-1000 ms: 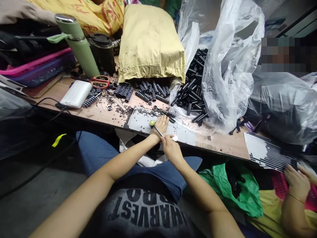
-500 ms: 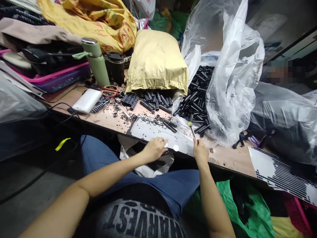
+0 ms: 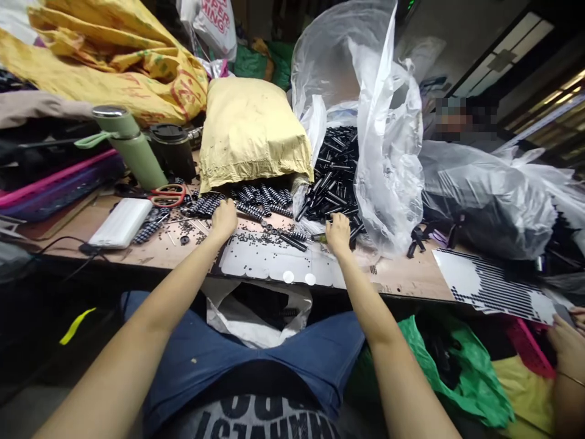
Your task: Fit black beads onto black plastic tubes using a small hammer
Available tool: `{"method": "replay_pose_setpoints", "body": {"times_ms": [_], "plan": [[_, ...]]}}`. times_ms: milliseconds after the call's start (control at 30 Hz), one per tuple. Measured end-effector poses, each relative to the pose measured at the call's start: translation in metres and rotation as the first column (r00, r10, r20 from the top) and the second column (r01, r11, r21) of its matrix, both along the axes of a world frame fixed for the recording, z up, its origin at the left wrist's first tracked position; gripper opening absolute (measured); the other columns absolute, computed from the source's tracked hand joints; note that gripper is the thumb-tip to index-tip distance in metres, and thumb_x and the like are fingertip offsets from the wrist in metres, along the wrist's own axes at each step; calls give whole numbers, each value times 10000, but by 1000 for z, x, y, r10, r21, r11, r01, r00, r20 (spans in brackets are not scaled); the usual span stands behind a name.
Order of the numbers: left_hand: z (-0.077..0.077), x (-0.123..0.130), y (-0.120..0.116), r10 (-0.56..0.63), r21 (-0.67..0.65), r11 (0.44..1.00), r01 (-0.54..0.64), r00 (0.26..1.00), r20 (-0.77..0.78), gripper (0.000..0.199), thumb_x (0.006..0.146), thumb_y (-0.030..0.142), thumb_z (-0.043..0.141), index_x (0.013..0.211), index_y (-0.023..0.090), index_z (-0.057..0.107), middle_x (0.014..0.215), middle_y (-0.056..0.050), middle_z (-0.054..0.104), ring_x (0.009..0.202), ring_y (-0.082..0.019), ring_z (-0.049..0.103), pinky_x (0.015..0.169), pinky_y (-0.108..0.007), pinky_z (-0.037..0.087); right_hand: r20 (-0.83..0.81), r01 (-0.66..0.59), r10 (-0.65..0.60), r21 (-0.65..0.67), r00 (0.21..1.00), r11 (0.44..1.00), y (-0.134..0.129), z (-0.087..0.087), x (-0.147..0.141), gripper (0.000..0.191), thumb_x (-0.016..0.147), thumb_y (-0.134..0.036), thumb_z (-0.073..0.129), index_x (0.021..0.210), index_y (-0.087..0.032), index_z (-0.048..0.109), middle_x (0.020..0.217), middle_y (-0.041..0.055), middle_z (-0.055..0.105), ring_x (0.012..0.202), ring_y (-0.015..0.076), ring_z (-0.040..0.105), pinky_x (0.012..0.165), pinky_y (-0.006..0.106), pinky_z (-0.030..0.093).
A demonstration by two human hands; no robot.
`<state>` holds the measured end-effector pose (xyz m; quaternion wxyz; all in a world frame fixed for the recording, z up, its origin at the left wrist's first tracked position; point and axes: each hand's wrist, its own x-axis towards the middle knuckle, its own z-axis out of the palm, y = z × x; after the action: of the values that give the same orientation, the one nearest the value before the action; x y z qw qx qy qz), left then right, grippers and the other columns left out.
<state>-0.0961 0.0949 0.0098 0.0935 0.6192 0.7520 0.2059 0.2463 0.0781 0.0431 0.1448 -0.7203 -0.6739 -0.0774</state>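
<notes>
My left hand (image 3: 224,218) is at the pile of dotted black rods (image 3: 262,198) in front of the yellow sack (image 3: 256,131). Its fingers are closed, and what they pinch is too small to name. My right hand (image 3: 338,233) is closed on the tool with a yellow-green part (image 3: 319,238), at the edge of the plain black tubes (image 3: 336,171). Between the hands, small dark bits are scattered over a grey-white sheet (image 3: 256,262). Two white discs (image 3: 287,277) lie near its front edge.
A green bottle (image 3: 137,155), dark cup (image 3: 172,149), red-handled scissors (image 3: 168,195) and white box (image 3: 121,223) stand or lie on the left. Clear plastic bags (image 3: 388,158) rise on the right. Another person's hand (image 3: 567,341) shows at the right edge by a striped sheet (image 3: 493,280).
My left hand has moved from the table's front edge up to the dotted rods. My right hand has moved forward and left with the tool. Another person's hand has appeared at the right.
</notes>
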Motion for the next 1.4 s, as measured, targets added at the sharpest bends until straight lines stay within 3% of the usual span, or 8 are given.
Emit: {"method": "replay_pose_setpoints", "body": {"times_ms": [100, 267, 400, 567, 633, 800, 1267, 1400], "plan": [[6, 11, -17, -38, 84, 996, 10, 938, 345, 380, 911, 223, 401, 1252, 89, 500, 1099, -197, 595, 899, -263, 630, 802, -390, 501, 115, 48, -38, -82, 993, 996, 41, 16, 7, 420, 899, -99, 364, 1295, -95, 502, 1363, 201, 476, 1226, 281, 357, 972, 421, 261], [17, 26, -53, -8, -3, 1000, 21, 495, 869, 323, 852, 329, 550, 1095, 117, 566, 685, -12, 560, 497, -125, 529, 472, -240, 441, 155, 14, 9, -145, 988, 989, 55, 37, 14, 347, 903, -68, 344, 1038, -72, 664, 1074, 185, 661, 1127, 258, 447, 1021, 441, 196], [21, 54, -81, -70, 60, 998, 36, 512, 856, 350, 771, 386, 660, 1015, 139, 614, 634, -1, 571, 516, -134, 529, 491, -244, 433, -186, -200, 162, -205, 969, 958, 8, 44, -3, 356, 964, -274, 376, 1193, -118, 599, 1080, 127, 675, 982, 211, 557, 899, 360, 370], [29, 97, -97, -374, 266, 927, 263, 617, 692, 295, 714, 408, 706, 867, 158, 670, 842, -62, 663, 825, -208, 614, 740, -301, 484, -652, -775, 426, -465, 627, 428, -50, 52, -27, 309, 899, -401, 517, 972, -162, 700, 758, 1, 683, 678, 131, 592, 651, 238, 440], [30, 105, -101, -521, 235, 833, 501, 567, 638, 232, 689, 384, 716, 701, 162, 649, 735, -31, 643, 749, -186, 597, 690, -277, 467, -640, -797, 474, -486, 605, 359, -60, 55, -30, 261, 863, -386, 579, 887, -163, 713, 716, -5, 671, 659, 133, 593, 648, 243, 452], [22, 110, -110, -206, -9, 890, 455, 420, 884, 265, 671, 395, 705, 706, 150, 607, 487, 51, 500, 420, -86, 421, 437, -207, 326, -436, -654, 554, -111, 709, 749, -82, 46, -42, 730, 676, -451, 777, 1309, -188, 524, 1281, 137, 559, 1205, 270, 507, 1040, 435, 385], [-2, 108, -125, -217, 129, 958, 257, 354, 910, 473, 886, 539, 440, 1134, 161, 579, 774, -19, 602, 499, -90, 494, 429, -203, 387, -291, -345, 273, -234, 917, 909, -130, -14, -29, 1054, 597, -550, 784, 1436, -124, 307, 1384, 219, 414, 1303, 360, 388, 1063, 499, 354], [-10, 108, -125, -425, 253, 905, 341, 721, 547, 377, 898, 433, 494, 1142, 175, 619, 967, -101, 652, 865, -204, 606, 748, -321, 505, -227, -317, 253, -318, 940, 893, -141, -23, -24, 1105, 563, -584, 796, 1447, -140, 305, 1401, 202, 418, 1285, 367, 403, 1048, 495, 355]]}}
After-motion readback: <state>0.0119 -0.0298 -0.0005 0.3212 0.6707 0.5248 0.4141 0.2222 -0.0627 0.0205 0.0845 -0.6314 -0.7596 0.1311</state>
